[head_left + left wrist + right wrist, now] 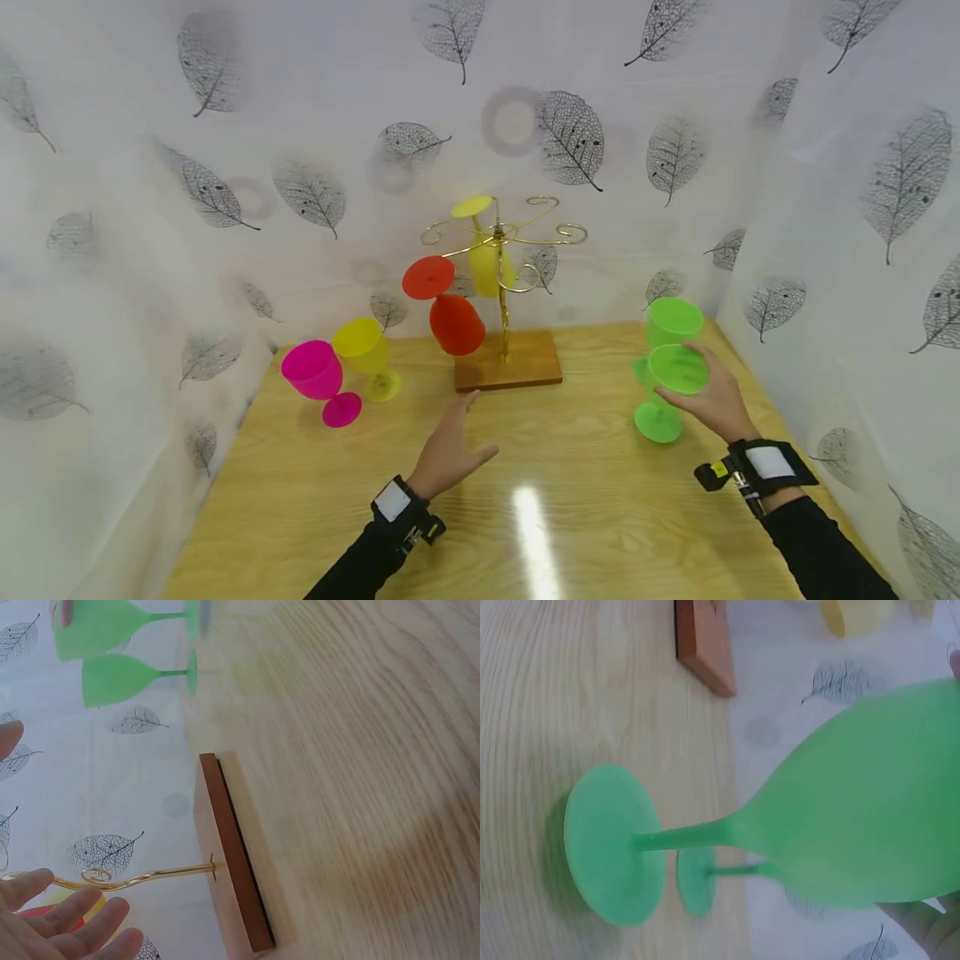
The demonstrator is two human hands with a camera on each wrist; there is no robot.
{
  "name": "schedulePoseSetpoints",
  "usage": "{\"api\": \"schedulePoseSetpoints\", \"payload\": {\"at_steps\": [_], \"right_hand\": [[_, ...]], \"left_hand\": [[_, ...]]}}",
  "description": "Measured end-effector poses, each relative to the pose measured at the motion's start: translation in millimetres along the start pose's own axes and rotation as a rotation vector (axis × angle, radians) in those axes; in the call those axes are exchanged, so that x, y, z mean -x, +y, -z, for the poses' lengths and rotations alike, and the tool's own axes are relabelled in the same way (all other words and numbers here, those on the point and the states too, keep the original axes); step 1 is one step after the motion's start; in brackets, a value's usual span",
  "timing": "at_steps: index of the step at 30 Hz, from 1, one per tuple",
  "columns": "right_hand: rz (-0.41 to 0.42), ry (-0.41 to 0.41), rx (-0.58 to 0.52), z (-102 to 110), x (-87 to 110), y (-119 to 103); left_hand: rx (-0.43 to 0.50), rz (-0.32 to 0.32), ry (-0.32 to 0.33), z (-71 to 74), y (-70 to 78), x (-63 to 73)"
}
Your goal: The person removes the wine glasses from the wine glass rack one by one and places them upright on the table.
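My right hand [716, 404] grips the front green goblet [675, 371] around its bowl near the rim, thumb on one side and fingers on the other. That goblet is upright, its round foot right at the tabletop in the right wrist view. Just behind it stands a second green goblet [675, 317], partly covered. My left hand [448, 450] hovers over the table with thumb and fingers spread, holding nothing. Beyond it stands a gold wire rack [504, 312] on a wooden base [540, 367]. A red goblet [457, 325] and a yellow goblet [489, 265] hang upside down from its arms.
At the left of the wooden table [300, 517] stand a pink goblet [312, 369] and another yellow goblet [362, 346], both upright. Several curled rack arms on the right side carry no goblet. A leaf-printed white curtain [322, 100] encloses the back and sides.
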State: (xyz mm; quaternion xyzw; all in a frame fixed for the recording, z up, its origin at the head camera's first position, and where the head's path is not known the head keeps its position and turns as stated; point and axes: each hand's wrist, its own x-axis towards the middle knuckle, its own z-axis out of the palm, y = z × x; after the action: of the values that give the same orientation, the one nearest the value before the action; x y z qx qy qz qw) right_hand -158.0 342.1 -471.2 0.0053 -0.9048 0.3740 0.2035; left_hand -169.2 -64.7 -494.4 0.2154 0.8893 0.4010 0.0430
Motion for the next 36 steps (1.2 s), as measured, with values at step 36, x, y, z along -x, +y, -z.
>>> {"api": "schedulePoseSetpoints", "payload": {"at_steps": [36], "right_hand": [[0.857, -0.355, 0.109, 32, -110.7, -257]], "left_hand": [[0.024, -0.028, -0.011, 7.9, -8.1, 16.8]]}}
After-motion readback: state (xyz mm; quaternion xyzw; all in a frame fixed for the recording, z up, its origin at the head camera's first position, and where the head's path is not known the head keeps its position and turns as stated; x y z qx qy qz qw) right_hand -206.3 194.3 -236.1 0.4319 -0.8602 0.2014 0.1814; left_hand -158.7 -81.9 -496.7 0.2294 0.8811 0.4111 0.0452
